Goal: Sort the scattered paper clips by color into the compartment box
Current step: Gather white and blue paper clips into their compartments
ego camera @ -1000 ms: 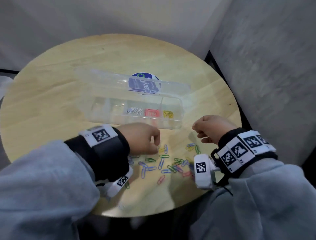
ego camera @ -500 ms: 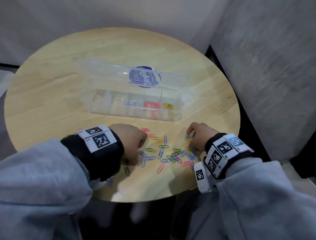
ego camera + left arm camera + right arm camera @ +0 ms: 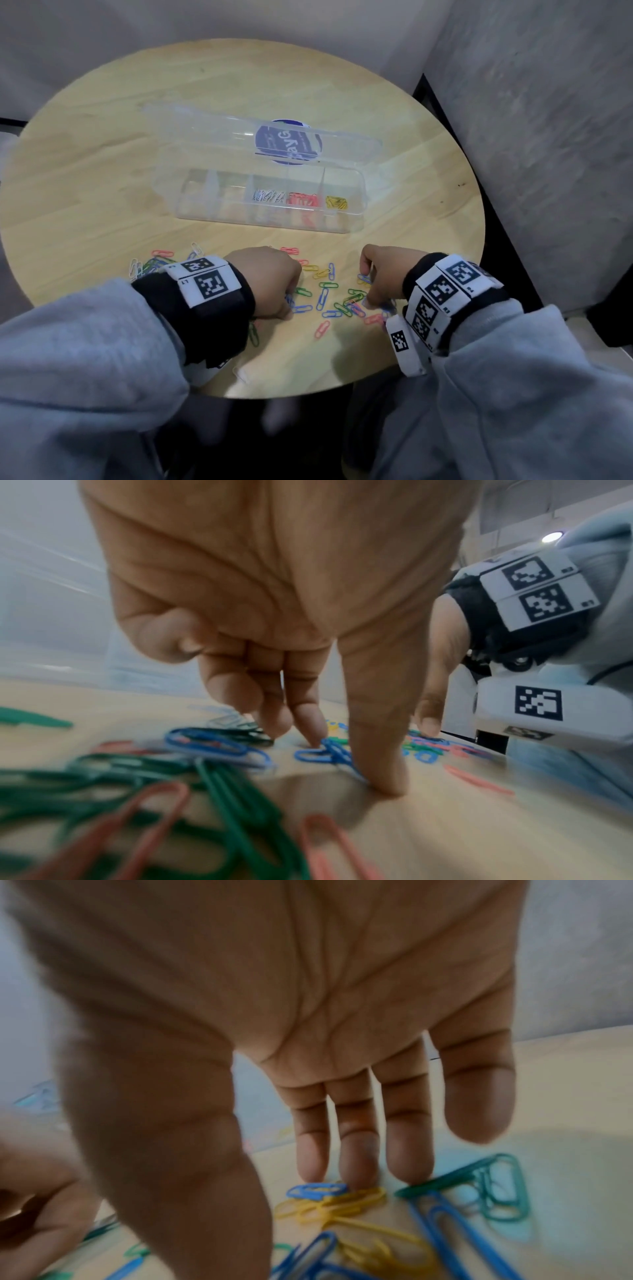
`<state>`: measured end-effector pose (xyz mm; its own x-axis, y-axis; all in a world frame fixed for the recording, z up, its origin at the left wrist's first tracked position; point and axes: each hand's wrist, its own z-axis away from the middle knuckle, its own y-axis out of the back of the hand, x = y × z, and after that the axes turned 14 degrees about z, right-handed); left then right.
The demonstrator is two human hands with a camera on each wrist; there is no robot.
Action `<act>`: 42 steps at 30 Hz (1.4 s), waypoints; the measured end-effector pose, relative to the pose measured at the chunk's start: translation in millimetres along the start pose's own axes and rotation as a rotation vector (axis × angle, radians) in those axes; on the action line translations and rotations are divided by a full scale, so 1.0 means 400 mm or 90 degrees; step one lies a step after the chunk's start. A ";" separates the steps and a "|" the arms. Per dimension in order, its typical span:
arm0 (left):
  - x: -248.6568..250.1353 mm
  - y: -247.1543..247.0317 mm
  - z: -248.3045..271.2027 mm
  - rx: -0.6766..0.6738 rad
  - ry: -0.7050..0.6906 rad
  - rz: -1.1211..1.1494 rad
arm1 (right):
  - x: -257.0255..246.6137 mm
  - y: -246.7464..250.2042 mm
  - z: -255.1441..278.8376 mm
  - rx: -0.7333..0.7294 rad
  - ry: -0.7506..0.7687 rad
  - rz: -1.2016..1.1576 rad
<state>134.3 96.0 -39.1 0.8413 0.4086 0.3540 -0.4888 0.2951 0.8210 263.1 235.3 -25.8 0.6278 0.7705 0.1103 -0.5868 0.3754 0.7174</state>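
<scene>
From the head view, a clear compartment box (image 3: 274, 209) sits open on the round worktop (image 3: 102, 171). Inside it are white, red and yellow clips, each in its own part. Loose paper clips (image 3: 325, 298) lie scattered near the front edge. The left hand (image 3: 265, 277) and the right hand (image 3: 383, 270) are both down among them.

From the left wrist view, the left hand's thumb and a fingertip (image 3: 311, 731) pinch a blue clip (image 3: 329, 753) on the wood. Green and red clips lie close by, blurry.

From the right wrist view, the right hand's fingers (image 3: 356, 1158) are straight and spread a little, tips touching a small blue clip (image 3: 316, 1190) and yellow clips (image 3: 342, 1207). It holds nothing.
</scene>
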 end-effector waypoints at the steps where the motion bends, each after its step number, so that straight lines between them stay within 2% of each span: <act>1: -0.001 0.002 -0.001 0.011 -0.002 0.011 | -0.002 0.000 0.001 0.004 0.004 0.005; 9: -0.003 0.005 -0.004 0.054 0.025 0.056 | -0.020 -0.001 -0.011 0.099 0.042 -0.016; 24: 0.020 0.012 -0.005 -0.014 0.047 0.071 | -0.010 0.016 -0.012 0.095 0.058 -0.062; 29: 0.021 0.018 -0.001 -0.009 0.044 0.070 | -0.017 0.019 -0.006 0.092 0.041 -0.060; 32: 0.015 0.034 0.008 -0.005 0.040 0.145 | -0.018 0.026 -0.001 0.084 0.033 -0.065; 35: -0.002 0.049 0.005 -0.012 0.018 0.280 | -0.005 0.035 0.001 0.086 0.029 -0.134; 39: -0.015 0.057 -0.005 -0.044 0.006 0.517 | 0.022 0.049 0.008 0.107 0.058 -0.385; 42: -0.009 0.058 -0.007 -0.073 0.048 0.684 | 0.029 0.062 0.016 0.082 0.057 -0.519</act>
<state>119.1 103.7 -22.4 -0.0541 0.5528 0.8316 -0.9840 -0.1710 0.0497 259.4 250.2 -2.4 0.7846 0.3226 -0.5295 0.1007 0.7764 0.6222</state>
